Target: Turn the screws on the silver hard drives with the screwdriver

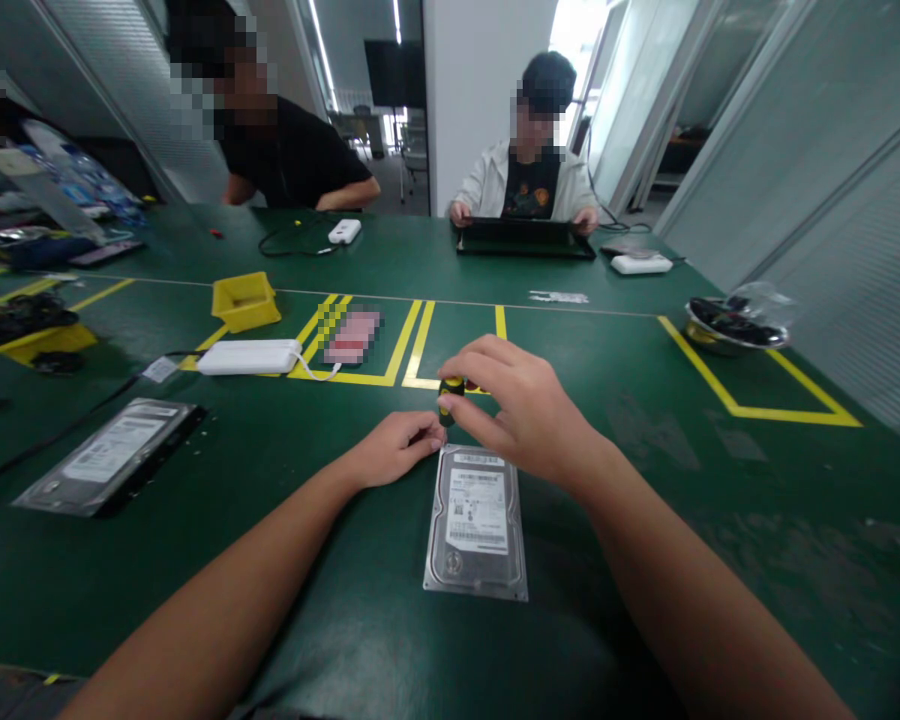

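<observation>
A silver hard drive (478, 522) lies label-up on the green table (720, 520) in front of me. My right hand (521, 405) is shut on a small screwdriver with a black and yellow handle (450, 394), held upright over the drive's far left corner. My left hand (397, 447) rests on the table with its fingertips pinched at that same corner, next to the screwdriver's lower end. The tool's tip is hidden by my fingers.
A second hard drive (109, 455) lies at the left. Farther back are a white power bank (249, 357) with cable, a yellow bin (244, 300), and a bowl of parts (733, 323) at the right. Two people sit across the table, one at a laptop (523, 240).
</observation>
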A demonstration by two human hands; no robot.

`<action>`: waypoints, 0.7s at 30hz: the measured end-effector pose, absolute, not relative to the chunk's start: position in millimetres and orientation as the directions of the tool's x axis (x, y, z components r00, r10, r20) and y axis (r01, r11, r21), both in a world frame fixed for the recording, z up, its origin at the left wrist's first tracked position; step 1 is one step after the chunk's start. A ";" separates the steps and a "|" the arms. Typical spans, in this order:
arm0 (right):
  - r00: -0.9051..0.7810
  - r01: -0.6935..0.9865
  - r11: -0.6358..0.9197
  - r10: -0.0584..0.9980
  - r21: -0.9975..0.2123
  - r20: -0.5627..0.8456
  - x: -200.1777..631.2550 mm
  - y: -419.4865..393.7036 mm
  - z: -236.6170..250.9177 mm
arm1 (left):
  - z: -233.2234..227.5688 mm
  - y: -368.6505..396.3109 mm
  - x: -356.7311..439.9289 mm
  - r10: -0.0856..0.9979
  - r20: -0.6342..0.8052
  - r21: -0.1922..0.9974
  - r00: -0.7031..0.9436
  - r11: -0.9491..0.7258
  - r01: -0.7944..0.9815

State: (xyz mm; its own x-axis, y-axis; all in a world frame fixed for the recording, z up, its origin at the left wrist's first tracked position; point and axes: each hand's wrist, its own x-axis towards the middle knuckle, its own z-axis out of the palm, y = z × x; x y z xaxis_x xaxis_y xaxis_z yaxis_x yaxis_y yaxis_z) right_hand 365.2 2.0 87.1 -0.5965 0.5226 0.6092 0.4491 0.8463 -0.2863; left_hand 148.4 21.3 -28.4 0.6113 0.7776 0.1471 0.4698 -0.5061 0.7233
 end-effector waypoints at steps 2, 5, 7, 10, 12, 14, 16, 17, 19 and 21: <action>-0.607 0.449 0.844 0.529 -0.293 0.594 365.3 1.3 87.1 | -29.3 21.4 147.8 0.779 0.149 0.718 0.609 -0.509 0.475; -0.614 0.461 0.835 0.545 -0.302 0.570 364.9 1.0 86.8 | -29.8 21.6 147.2 0.782 0.145 0.725 0.607 -0.501 0.472; -0.612 0.483 0.822 0.564 -0.304 0.554 364.3 1.2 86.1 | -29.4 21.7 146.9 0.788 0.144 0.733 0.598 -0.491 0.470; -0.612 0.499 0.811 0.579 -0.306 0.539 364.2 1.3 85.8 | -28.1 21.9 146.7 0.804 0.153 0.749 0.574 -0.473 0.463; -0.605 0.489 0.819 0.567 -0.301 0.558 365.9 1.4 87.5 | -27.5 21.7 147.0 0.815 0.151 0.780 0.559 -0.445 0.439; -0.576 0.484 0.828 0.544 -0.282 0.610 369.3 1.6 91.3 | -27.5 21.2 147.5 0.829 0.141 0.825 0.542 -0.401 0.399; -0.526 0.510 0.825 0.522 -0.243 0.672 373.7 2.1 95.9 | -28.1 20.5 147.9 0.846 0.129 0.861 0.517 -0.354 0.365; -0.499 0.532 0.818 0.513 -0.221 0.699 375.5 2.6 97.8 | -28.5 20.2 147.9 0.856 0.128 0.874 0.501 -0.337 0.351; -0.464 0.576 0.797 0.502 -0.183 0.730 377.0 3.9 98.9 | -29.5 19.5 147.7 0.873 0.146 0.886 0.465 -0.325 0.331; -0.465 0.601 0.784 0.503 -0.158 0.728 374.3 4.9 95.3 | -30.5 18.8 147.6 0.888 0.186 0.885 0.421 -0.338 0.321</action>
